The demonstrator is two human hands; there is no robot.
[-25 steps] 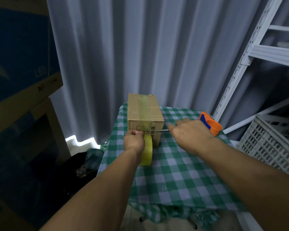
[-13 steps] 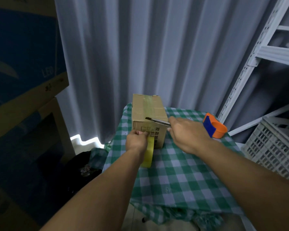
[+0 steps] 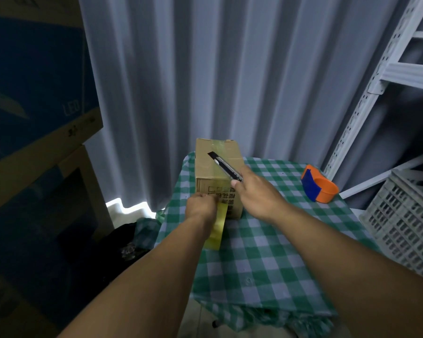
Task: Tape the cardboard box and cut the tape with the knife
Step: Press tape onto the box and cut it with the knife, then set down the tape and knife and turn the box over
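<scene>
A small cardboard box [image 3: 206, 164] stands at the far left of the checked table, with clear tape along its top. My left hand [image 3: 200, 208] is closed on a yellow roll of tape [image 3: 217, 228] pressed against the box's near face. My right hand [image 3: 255, 191] grips a utility knife [image 3: 224, 166] by the handle. The blade end points up and left, raised over the box top.
An orange and blue tape dispenser [image 3: 319, 187] sits at the table's far right. The green checked cloth [image 3: 266, 245] covers the table. A white plastic crate [image 3: 405, 223] and white metal shelving [image 3: 366, 93] stand to the right; large boxes [image 3: 34, 118] are stacked on the left.
My right hand has lifted the knife from the box's near face up over its top, blade now pointing up and left. My left hand stays on the tape roll.
</scene>
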